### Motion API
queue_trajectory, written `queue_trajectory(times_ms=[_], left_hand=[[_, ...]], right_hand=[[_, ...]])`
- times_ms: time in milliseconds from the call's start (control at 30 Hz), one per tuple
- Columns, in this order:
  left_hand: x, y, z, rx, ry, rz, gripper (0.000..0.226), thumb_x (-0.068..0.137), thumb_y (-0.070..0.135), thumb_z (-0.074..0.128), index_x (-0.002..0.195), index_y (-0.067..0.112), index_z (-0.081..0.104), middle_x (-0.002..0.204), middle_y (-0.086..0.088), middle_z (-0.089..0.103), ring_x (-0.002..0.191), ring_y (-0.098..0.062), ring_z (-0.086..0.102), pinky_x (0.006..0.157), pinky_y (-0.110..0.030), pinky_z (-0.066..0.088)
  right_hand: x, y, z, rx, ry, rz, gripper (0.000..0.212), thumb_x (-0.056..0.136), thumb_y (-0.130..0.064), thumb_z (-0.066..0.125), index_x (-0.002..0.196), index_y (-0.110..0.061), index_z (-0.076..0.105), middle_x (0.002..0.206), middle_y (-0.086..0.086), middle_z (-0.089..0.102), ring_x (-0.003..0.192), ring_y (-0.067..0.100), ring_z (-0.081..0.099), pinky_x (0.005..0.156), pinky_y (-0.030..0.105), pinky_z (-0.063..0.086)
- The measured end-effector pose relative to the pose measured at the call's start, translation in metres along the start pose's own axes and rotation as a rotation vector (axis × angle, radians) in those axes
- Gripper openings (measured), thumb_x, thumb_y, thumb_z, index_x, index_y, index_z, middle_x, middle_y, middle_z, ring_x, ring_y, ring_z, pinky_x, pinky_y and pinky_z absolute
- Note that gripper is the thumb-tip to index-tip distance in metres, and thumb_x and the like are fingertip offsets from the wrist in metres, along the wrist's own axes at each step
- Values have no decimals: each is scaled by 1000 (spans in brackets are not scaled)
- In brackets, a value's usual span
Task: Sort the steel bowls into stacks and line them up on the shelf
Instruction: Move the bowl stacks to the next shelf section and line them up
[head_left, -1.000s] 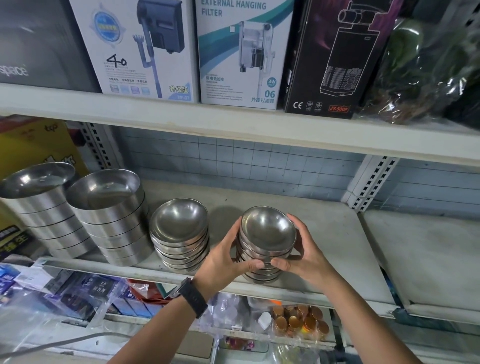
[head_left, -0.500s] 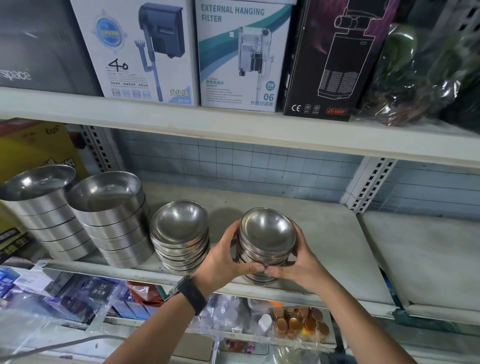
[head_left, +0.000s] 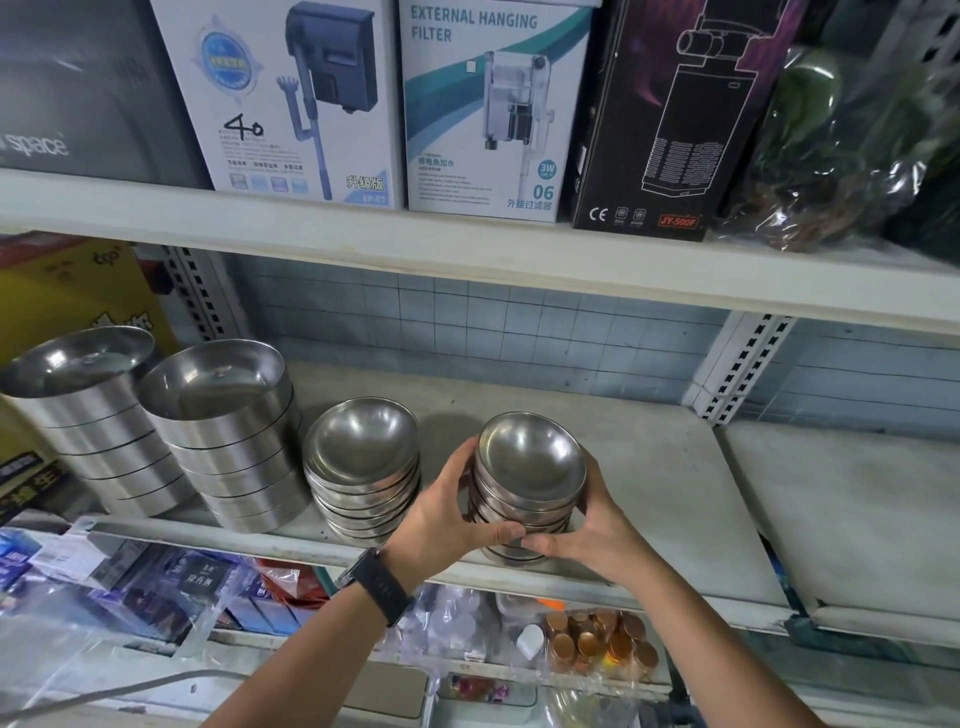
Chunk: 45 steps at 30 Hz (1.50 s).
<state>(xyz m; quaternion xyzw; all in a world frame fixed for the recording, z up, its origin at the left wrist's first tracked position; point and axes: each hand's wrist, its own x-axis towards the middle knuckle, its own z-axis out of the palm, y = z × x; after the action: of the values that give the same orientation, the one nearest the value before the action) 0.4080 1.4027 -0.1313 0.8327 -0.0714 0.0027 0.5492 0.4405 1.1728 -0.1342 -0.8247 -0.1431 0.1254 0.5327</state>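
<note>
Held stack: small round steel bowls, nested (head_left: 530, 467), at the front edge of the grey shelf board (head_left: 654, 499); whether the base rests on it cannot be told.
Left hand (head_left: 447, 514): fingers curled round the stack's left side.
Right hand (head_left: 597, 525): curled round its right side.
Left flank: second stack of small steel bowls (head_left: 363, 457), just beside the left hand; beyond it, a tall stack of straight-walled steel bowls (head_left: 223, 415).
Open room: bare board rightward to the white slotted upright (head_left: 737, 374).
Overhead: upper shelf board (head_left: 467, 254).
</note>
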Motion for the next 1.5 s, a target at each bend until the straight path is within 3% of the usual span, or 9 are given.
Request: queue_trajectory(times_ms=[200,500,667,767,900,1033,1233,1333,1500], left_hand=[[-5,0,-4,12,19,-4,112,66,40,93,155,30,26,137,24,52,127,11,48,107,-14,41],[-7,4,-4,24,29,-2,106,68,29,93,147,38,22,133,30,47,122,21,45,98,-1,36],[-6,9,-4,39,17,-12,118,64,40,93,156,27,21,144,16,49,130,8,48,110,-19,41],[-8,18,-6,68,42,-4,122,66,49,90,159,27,14,151,16,42,138,4,39,118,-25,34],[-11,36,-9,42,115,11,113,72,67,75,159,27,15,159,10,35,145,2,30,122,-31,28],[-10,60,-12,188,188,84,97,79,75,55,157,28,22,160,11,31,145,0,26,118,-25,26],[17,110,-15,472,224,249,69,88,67,42,136,20,55,131,5,60,122,-11,54,105,-36,46],[43,133,-11,672,137,279,72,86,70,35,132,20,60,129,4,64,118,-15,58,102,-38,47],[74,158,14,859,-12,364,70,90,73,38,135,23,57,132,3,61,118,-18,58,103,-37,45]], right_hand=[[1,-1,7,-7,6,-2,131,45,-58,96,148,-46,16,141,-23,44,134,2,44,113,30,39],[-3,-4,10,8,5,27,126,52,-45,98,147,-47,15,137,-29,42,127,-16,41,100,9,38],[-4,-8,5,-28,-29,51,138,43,-59,97,151,-45,11,140,-24,42,135,5,43,114,33,39],[-5,-15,-4,-68,-61,47,133,48,-57,96,150,-49,12,142,-27,41,137,5,40,114,42,41],[-6,-27,-22,-176,-60,71,137,51,-81,80,158,-38,5,159,-14,30,144,7,30,118,47,34],[-5,-43,-45,-309,-32,17,120,60,-96,57,157,-40,14,159,-15,33,141,3,34,117,46,35],[-8,-64,-91,-592,87,-72,87,72,-92,49,142,-39,41,136,-18,52,126,3,49,106,39,45],[-18,-66,-114,-774,166,-74,64,81,-79,50,126,-34,54,118,-16,58,111,5,56,95,35,49],[-46,-53,-145,-869,266,-2,55,86,-73,44,118,-30,57,106,-13,58,100,10,58,85,34,50]])
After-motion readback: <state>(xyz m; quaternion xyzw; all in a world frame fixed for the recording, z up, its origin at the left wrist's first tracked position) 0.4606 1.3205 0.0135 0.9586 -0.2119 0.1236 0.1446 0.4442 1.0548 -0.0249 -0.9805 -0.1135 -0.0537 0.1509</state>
